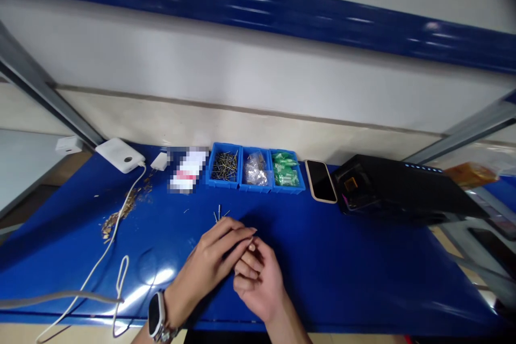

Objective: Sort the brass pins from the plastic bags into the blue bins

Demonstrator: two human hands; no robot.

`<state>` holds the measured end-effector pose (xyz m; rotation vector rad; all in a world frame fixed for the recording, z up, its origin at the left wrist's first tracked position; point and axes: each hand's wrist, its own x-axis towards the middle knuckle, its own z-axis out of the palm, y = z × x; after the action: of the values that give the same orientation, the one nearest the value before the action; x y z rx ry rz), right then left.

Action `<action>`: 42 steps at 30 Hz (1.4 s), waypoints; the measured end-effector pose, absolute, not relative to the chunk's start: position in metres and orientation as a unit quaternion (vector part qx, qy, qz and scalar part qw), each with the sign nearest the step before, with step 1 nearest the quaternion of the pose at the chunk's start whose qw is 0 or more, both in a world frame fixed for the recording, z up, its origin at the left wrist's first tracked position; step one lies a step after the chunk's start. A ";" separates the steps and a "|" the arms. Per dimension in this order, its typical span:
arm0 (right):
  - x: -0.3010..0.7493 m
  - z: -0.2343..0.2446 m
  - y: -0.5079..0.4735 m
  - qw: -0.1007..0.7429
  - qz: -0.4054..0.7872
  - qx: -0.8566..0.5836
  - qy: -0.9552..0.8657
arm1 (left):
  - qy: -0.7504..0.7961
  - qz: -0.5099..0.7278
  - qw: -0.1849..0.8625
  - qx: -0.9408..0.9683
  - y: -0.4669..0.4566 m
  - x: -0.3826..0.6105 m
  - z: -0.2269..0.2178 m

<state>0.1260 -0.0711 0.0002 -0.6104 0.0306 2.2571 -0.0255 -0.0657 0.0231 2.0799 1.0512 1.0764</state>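
Note:
My left hand (220, 250), with a watch (155, 314) on its wrist, reaches over the table with fingers bent and pressed together. Its fingertips meet those of my right hand (258, 277), whose fingers are curled in and pinched against the thumb. Anything between the fingertips is hidden or too small to make out. Just beyond my left knuckles, several thin metal pins (219, 210) lie on the blue table (342, 274), partly covered by the hand. Behind them stand three small blue bins: one with many thin metal nails or screws (224, 166), one with clear plastic bags (256, 170), one with green packets (285, 170).
A phone (321, 181) lies right of the bins, beside a large black device (403, 188). At left are a white power bank (121, 155), its white cable (115, 231), a small white block (160, 161) and brown debris (116, 219). A blue beam (258, 5) crosses above.

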 end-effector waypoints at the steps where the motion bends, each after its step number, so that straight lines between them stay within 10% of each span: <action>1: 0.125 0.003 -0.073 0.392 0.889 -0.236 0.014 | 0.388 0.391 0.272 0.789 -0.063 -0.026 0.027; 22: 0.125 0.019 -0.095 0.459 0.759 -0.386 -0.252 | 0.463 0.451 0.104 0.756 0.002 -0.054 0.066; 42: 0.141 -0.010 -0.100 0.342 0.638 -0.492 -0.484 | 0.494 0.116 0.155 0.848 -0.032 -0.064 -0.005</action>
<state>0.1413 -0.1003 -0.0096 -1.2802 -1.2587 1.6588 -0.0637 -0.0320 -0.0048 2.4286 1.4157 0.3337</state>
